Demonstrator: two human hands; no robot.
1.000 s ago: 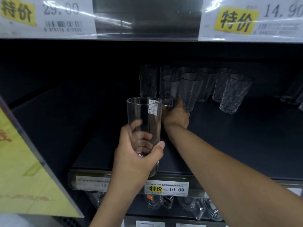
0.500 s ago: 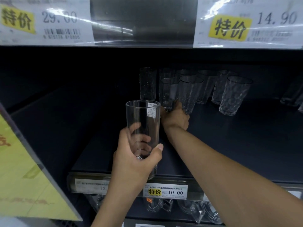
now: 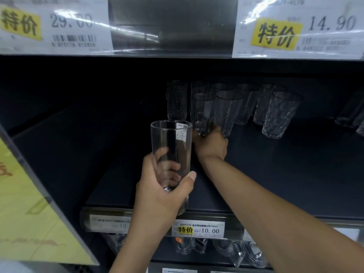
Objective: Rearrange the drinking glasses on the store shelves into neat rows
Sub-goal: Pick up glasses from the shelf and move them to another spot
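My left hand (image 3: 163, 191) grips the lower half of a tall clear straight glass (image 3: 171, 142) with a white sticker, held upright above the shelf's front edge. My right hand (image 3: 211, 143) reaches deep into the dark shelf (image 3: 275, 184) and its fingers curl round the base of a smooth glass (image 3: 202, 113) in a cluster at the back. Beside it stands a dimpled tumbler (image 3: 226, 111). More dimpled tumblers (image 3: 279, 115) stand further right, with a textured tall glass (image 3: 176, 99) at the left of the cluster.
The upper shelf's edge with price labels (image 3: 297, 28) overhangs close above. A yellow sign (image 3: 29, 213) juts out at lower left. Price tags (image 3: 199, 230) line the shelf front. More glassware (image 3: 250, 255) sits on the shelf below, and other glasses (image 3: 352, 115) stand at far right.
The camera has tilted slightly, so the shelf sits lower in view. My right hand stays at the base of the back glass; the left hand still holds the tall glass.
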